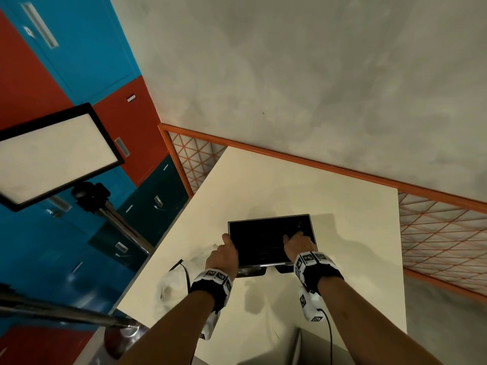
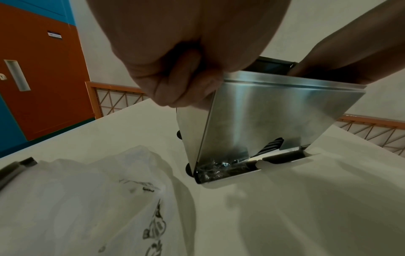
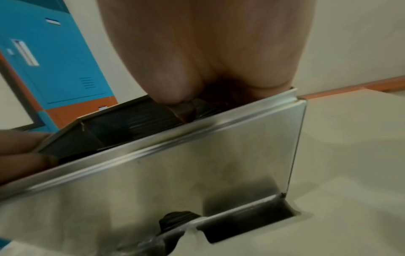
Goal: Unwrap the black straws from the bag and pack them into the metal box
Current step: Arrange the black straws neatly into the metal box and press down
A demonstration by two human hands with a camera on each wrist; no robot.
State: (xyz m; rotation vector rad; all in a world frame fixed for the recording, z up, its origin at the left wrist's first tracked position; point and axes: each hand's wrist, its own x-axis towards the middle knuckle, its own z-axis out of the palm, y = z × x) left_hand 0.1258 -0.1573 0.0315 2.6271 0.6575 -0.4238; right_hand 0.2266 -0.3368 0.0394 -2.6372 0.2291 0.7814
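The surface (image 1: 342,206) carries the box (image 2: 274,117), upright steel, judged rigid and slick; best held by its rim. The bag (image 2: 87,199) lies crumpled just beside it, thin and limp. Straws (image 3: 142,119) fill the box, light, ribbed. Left hand (image 1: 224,255) grips the box's corner; right hand (image 1: 297,243) reaches inside, grasp cannot be told.

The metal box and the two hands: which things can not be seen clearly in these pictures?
- Right hand fingertips: right wrist view, hidden by the palm and the rim of the metal box.
- How full the box is: head view, the black straws merge into one dark mass.
- Print on the plastic bag: left wrist view, crumpled and cut off by the bottom edge.
- Left hand grip: blurred.
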